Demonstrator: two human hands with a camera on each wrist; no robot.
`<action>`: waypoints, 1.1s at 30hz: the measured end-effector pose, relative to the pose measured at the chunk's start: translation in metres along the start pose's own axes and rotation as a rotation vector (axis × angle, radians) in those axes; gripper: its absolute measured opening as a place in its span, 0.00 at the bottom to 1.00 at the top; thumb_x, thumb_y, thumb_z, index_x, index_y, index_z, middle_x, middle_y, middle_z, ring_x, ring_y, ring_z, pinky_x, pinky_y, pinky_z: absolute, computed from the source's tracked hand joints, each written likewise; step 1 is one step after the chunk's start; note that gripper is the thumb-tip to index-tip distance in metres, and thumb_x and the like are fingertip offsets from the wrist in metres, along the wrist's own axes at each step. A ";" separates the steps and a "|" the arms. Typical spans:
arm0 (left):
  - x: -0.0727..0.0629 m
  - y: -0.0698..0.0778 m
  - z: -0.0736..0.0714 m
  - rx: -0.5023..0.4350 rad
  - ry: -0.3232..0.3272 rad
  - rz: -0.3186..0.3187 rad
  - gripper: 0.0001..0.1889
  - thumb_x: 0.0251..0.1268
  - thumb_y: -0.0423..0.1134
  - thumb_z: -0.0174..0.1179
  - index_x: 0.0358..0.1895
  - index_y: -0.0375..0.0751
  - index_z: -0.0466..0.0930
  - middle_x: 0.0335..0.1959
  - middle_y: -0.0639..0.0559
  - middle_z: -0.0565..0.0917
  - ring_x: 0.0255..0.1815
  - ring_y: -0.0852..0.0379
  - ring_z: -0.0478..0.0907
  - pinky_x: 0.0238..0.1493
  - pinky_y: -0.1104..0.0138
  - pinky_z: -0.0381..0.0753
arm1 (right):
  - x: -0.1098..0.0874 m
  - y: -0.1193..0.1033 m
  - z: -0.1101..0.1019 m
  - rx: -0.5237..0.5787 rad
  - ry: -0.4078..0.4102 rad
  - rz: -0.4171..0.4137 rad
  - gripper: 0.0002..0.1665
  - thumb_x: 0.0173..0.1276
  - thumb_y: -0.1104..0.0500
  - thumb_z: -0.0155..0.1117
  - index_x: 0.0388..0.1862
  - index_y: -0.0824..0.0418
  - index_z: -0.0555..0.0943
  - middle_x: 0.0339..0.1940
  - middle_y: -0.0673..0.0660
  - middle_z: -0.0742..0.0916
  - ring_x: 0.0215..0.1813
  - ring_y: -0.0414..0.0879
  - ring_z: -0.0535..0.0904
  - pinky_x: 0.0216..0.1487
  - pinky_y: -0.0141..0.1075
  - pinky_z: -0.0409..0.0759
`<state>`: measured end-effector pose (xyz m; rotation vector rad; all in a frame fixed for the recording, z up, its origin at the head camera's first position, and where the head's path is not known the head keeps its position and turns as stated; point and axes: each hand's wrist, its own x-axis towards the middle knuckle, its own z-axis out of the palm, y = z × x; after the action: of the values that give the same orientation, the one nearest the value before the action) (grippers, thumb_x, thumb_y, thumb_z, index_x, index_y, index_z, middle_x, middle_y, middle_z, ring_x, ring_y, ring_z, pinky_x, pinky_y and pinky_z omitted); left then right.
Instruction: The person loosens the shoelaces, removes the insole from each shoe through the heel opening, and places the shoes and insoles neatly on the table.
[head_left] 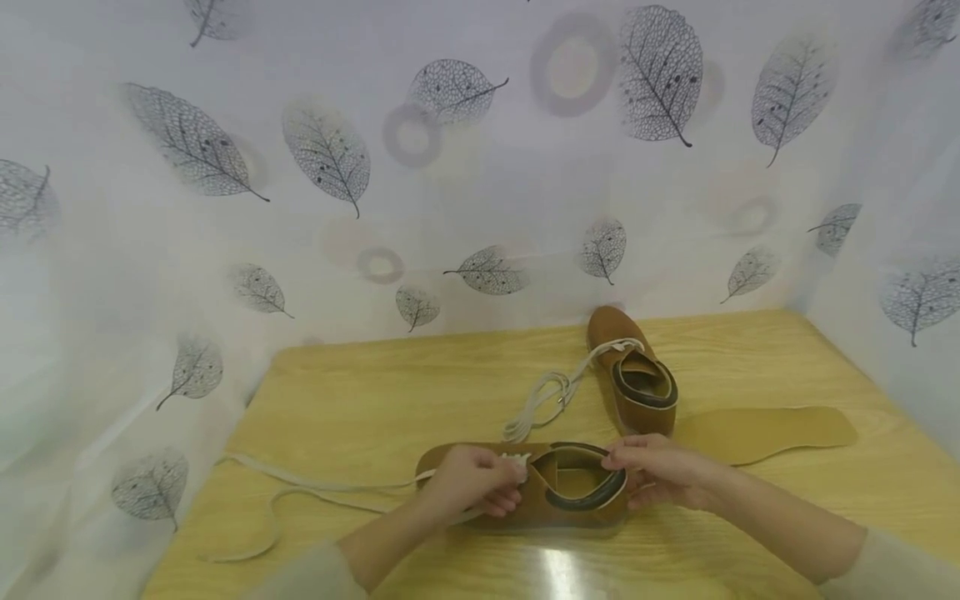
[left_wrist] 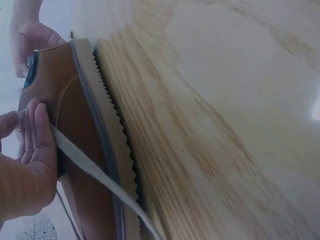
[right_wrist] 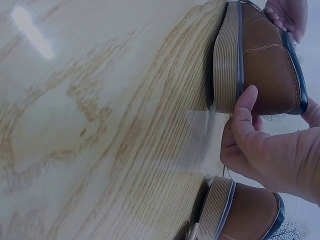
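A brown leather shoe (head_left: 525,518) with a dark padded collar lies lengthwise in front of me, toe to the left, sole on the table. My left hand (head_left: 472,482) is over its lacing, where thumb and fingertips pinch the pale shoelace (head_left: 516,458) near the tongue; the fingers partly hide the eyelets. Long lace ends (head_left: 322,486) trail from there to the left across the tabletop. At the heel, my right hand (head_left: 663,471) holds the shoe, fingers at the collar's back edge. In the right wrist view its thumb (right_wrist: 246,97) presses the heel just above the ribbed sole.
A second brown shoe (head_left: 611,404) stands behind, toe toward the patterned curtain (head_left: 465,183); its bundled lace (head_left: 536,404) lies to its left. A flat tan insole (head_left: 780,429) rests right of it on the wood-grain table (head_left: 360,383). Curtain hangs along the back and both sides.
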<state>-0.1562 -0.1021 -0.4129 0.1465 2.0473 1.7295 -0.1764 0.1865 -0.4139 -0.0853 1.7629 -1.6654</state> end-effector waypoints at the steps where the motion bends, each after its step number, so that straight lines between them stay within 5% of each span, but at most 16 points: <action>1: 0.001 0.001 0.001 0.008 0.007 -0.005 0.13 0.58 0.39 0.64 0.33 0.27 0.82 0.25 0.42 0.85 0.23 0.57 0.83 0.29 0.64 0.86 | 0.000 0.000 -0.001 0.001 -0.002 0.000 0.12 0.64 0.57 0.59 0.43 0.63 0.76 0.23 0.48 0.76 0.27 0.37 0.71 0.35 0.31 0.82; 14: -0.009 -0.015 0.007 -0.242 0.183 0.081 0.07 0.59 0.30 0.58 0.36 0.27 0.76 0.25 0.51 0.83 0.26 0.60 0.80 0.35 0.68 0.85 | 0.000 -0.001 -0.001 -0.003 -0.023 -0.010 0.10 0.64 0.57 0.59 0.41 0.62 0.76 0.25 0.48 0.76 0.28 0.37 0.71 0.37 0.32 0.82; 19: -0.009 -0.009 0.005 -0.149 0.126 0.093 0.05 0.58 0.29 0.54 0.30 0.28 0.75 0.20 0.53 0.78 0.20 0.61 0.76 0.27 0.69 0.84 | 0.000 0.000 -0.001 -0.003 -0.030 -0.014 0.09 0.64 0.58 0.58 0.40 0.61 0.76 0.25 0.47 0.77 0.28 0.37 0.72 0.36 0.31 0.82; 25: -0.002 0.003 0.007 0.034 0.062 0.038 0.17 0.62 0.43 0.61 0.27 0.28 0.79 0.15 0.54 0.79 0.15 0.63 0.76 0.22 0.69 0.83 | 0.000 0.000 0.000 0.000 -0.014 -0.020 0.09 0.64 0.58 0.58 0.40 0.61 0.76 0.24 0.47 0.78 0.27 0.37 0.72 0.35 0.31 0.82; 33: -0.002 0.000 0.007 -0.147 0.140 0.070 0.13 0.63 0.37 0.60 0.39 0.27 0.78 0.28 0.50 0.84 0.29 0.60 0.81 0.40 0.65 0.85 | 0.000 0.002 -0.001 0.014 -0.010 -0.026 0.17 0.62 0.59 0.59 0.47 0.68 0.75 0.24 0.48 0.78 0.27 0.37 0.73 0.34 0.31 0.82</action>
<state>-0.1518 -0.0961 -0.4135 0.0528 2.0243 1.9765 -0.1761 0.1881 -0.4160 -0.1104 1.7497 -1.6927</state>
